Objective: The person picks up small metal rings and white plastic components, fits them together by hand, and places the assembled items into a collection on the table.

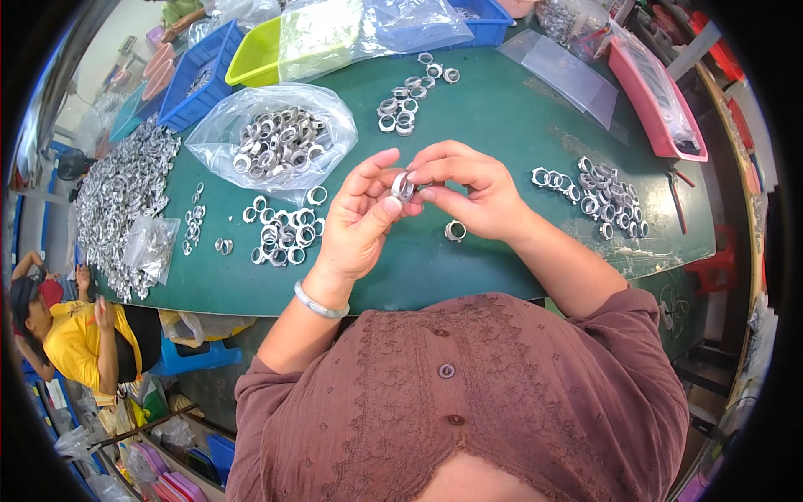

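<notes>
Over the green table, my left hand (358, 222) pinches a silvery metal ring (396, 185) that looks like a watch case. The fingertips of my right hand (478, 194) close on the ring's other side, partly hiding it. Below my right hand lies a single similar ring (455, 230). A cluster of rings (287, 234) sits to the left of my left hand, and another group (609, 199) lies right of my right arm. Farther off, a loose row of rings (410, 94) stretches across the table. An opened clear plastic bag (330, 109) holds many more.
A large heap of small metal parts (125, 197) covers the table's left end. Blue bins (201, 75) and a yellow-green bin (255, 54) line the far side. A pink tray (661, 109) and tweezers-like tool (677, 201) are at right. A person in yellow (79, 347) is at left.
</notes>
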`<state>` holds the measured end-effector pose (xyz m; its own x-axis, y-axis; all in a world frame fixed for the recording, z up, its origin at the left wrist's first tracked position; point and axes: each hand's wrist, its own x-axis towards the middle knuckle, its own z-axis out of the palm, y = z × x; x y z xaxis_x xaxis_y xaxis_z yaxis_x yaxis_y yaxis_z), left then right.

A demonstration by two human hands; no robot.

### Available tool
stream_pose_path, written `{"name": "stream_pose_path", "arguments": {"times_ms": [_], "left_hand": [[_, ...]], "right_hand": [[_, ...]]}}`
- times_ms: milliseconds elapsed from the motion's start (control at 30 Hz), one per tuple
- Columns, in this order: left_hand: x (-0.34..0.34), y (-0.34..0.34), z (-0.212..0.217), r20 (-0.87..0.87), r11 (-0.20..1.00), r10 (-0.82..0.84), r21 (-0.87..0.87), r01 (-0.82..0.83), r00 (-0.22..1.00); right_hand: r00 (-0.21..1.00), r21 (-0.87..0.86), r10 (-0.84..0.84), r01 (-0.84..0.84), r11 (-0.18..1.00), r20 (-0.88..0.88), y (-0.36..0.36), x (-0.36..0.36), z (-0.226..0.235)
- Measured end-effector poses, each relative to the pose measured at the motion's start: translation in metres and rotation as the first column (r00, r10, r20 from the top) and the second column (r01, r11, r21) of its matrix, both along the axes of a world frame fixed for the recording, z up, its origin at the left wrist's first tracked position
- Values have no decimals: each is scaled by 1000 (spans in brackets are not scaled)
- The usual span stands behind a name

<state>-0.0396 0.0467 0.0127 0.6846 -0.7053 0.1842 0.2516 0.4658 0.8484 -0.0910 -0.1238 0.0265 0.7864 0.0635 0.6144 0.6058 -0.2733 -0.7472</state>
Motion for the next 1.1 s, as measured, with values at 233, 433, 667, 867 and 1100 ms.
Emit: {"name": "stream_pose_path", "arguments": {"times_ms": [233,433,667,867,1100], "left_hand": [[6,6,-4,100,989,-99,-101,109,990],[5,8,-2,140,998,-57,-26,62,988],[8,9,-3,191,995,-83,-32,91,978],[8,9,-3,195,997,-74,-15,79,978],[9,10,-5,161,998,-65,-10,68,985]], "right_hand": [[999,103,11,-7,995,-36,0,-4,1],[1000,80,1,1,997,-25,-1,-2,-2],[999,78,8,-4,997,-49,-1,-2,-2],[999,72,1,3,997,-46,0,-2,-2],[997,72,-2,7,997,-73,0,-2,-3]]}}
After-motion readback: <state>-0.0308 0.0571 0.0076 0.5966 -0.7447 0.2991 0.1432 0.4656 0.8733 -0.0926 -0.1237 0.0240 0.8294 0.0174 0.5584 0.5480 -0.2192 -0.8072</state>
